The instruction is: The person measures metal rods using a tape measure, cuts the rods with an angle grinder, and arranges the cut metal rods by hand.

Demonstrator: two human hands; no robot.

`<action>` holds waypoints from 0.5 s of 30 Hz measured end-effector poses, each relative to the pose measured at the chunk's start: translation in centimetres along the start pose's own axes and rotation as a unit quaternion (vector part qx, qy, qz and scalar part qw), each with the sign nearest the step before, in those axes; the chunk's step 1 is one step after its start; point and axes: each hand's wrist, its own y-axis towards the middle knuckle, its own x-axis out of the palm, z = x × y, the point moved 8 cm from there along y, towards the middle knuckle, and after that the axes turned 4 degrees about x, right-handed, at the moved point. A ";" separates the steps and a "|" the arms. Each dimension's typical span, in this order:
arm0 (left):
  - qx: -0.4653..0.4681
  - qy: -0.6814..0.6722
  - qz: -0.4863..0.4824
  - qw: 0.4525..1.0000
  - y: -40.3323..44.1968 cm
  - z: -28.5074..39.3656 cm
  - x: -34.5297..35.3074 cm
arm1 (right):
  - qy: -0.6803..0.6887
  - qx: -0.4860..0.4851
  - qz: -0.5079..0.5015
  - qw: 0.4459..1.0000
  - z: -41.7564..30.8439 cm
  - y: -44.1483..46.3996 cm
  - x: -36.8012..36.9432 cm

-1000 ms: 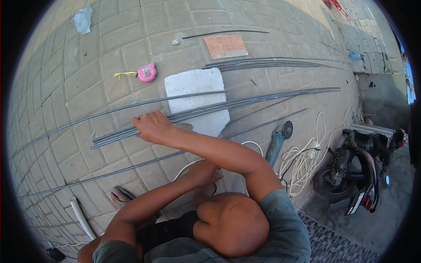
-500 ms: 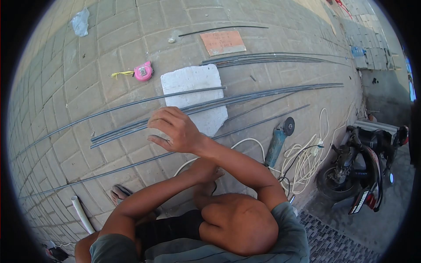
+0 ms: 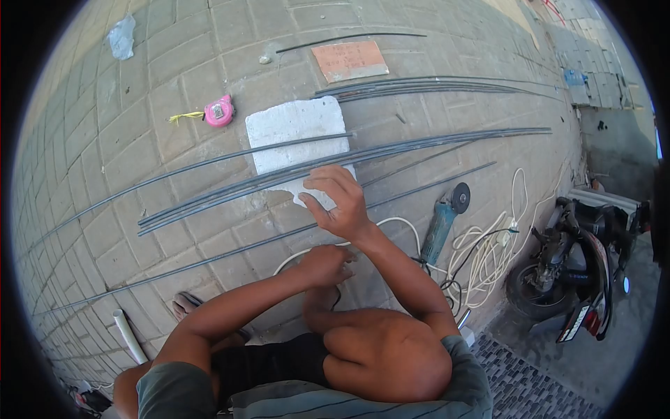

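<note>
My right hand (image 3: 338,204) hovers at the near edge of the bundle of thin steel rods (image 3: 209,202), over the white slab (image 3: 296,115). Its thumb and curved fingers are apart, with nothing visible between them; whether the fingertips touch the rods I cannot tell. Lower down, my left hand (image 3: 326,265) rests near my shin, fingers loosely bent and partly hidden, with no object seen in it. A single rod (image 3: 181,171) crosses the slab beyond the bundle. Another long rod (image 3: 230,257) lies on the paving between the bundle and my feet.
An angle grinder (image 3: 438,227) lies to the right, beside a coiled cream cable (image 3: 474,269). A pink tape measure (image 3: 219,112), a marked cardboard piece (image 3: 350,60) and more rods (image 3: 433,86) are farther off. At right stands a motorcycle (image 3: 576,272); a white pipe (image 3: 128,336) lies lower left.
My right hand has moved right along the rod bundle, from left of the slab's near part to over its right side. My left hand stays near my shin. The rods look unmoved.
</note>
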 end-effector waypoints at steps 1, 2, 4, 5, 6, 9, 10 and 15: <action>-0.002 0.002 -0.005 1.000 0.1 0.1 0.0 | -0.007 0.003 -0.001 1.000 0.2 -0.3 -0.4; -0.002 0.002 -0.006 1.000 0.2 0.2 0.1 | -0.007 0.004 0.000 1.000 0.5 -0.7 -0.7; 0.001 0.004 -0.006 1.000 0.5 0.3 0.3 | -0.014 0.032 0.014 0.999 1.4 -1.3 -1.6; 0.001 0.004 -0.007 1.000 0.7 0.3 0.4 | -0.014 0.033 0.015 0.999 1.6 -1.6 -1.8; 0.001 0.006 -0.011 1.000 0.8 0.3 0.6 | -0.017 0.044 0.028 0.998 1.8 -1.9 -2.3; 0.004 0.014 -0.018 1.000 1.2 0.2 1.2 | -0.021 0.062 0.046 0.997 2.5 -2.5 -3.2; 0.008 0.019 -0.021 1.000 1.3 0.2 1.4 | -0.021 0.068 0.050 0.996 2.7 -2.7 -3.5; 0.001 0.013 -0.029 1.000 1.5 0.1 1.9 | -0.029 0.081 0.042 0.995 3.2 -3.4 -4.0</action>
